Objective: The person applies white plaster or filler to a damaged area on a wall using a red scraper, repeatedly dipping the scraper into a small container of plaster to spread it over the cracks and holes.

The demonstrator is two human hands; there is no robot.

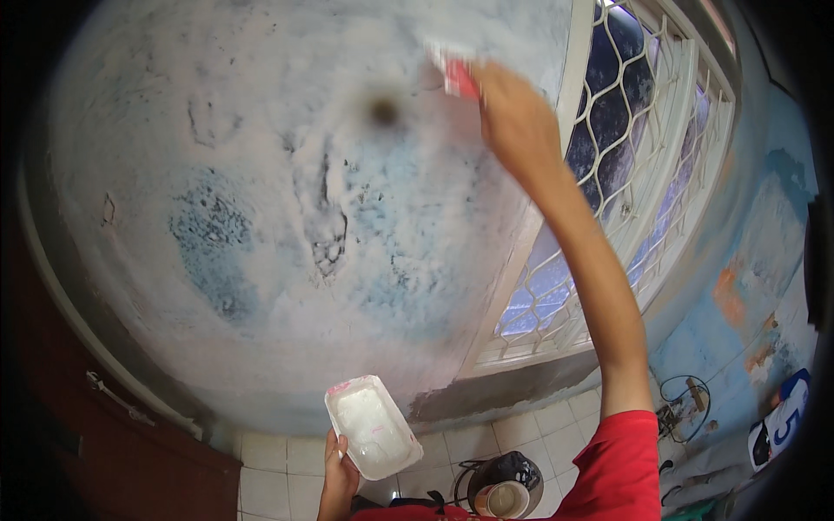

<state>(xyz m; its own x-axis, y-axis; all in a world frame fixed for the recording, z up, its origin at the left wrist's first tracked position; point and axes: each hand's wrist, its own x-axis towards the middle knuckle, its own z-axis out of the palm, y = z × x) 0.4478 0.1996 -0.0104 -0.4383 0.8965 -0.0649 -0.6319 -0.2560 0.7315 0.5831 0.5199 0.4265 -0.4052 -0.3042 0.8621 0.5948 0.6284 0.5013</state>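
My right hand (517,113) is raised high against the wall near the window, its fingers closed around a paintbrush (460,76) with a red band and whitish end. Motion blurs the brush tip, which is at or very near the wall. Low in front of me, my left hand (340,464) grips the edge of a shallow white tray (373,434), tilted, with white paint inside and pink smears on its rim. The wall (287,347) is coated in patchy white, with blue areas and dark spots showing through.
A window (608,165) with a cream metal grille stands right of my brush. Below are a tiled floor (265,456), a round container (508,499) and a dark bag (512,469). A brown door (130,460) is at lower left; a cable (708,404) hangs at right.
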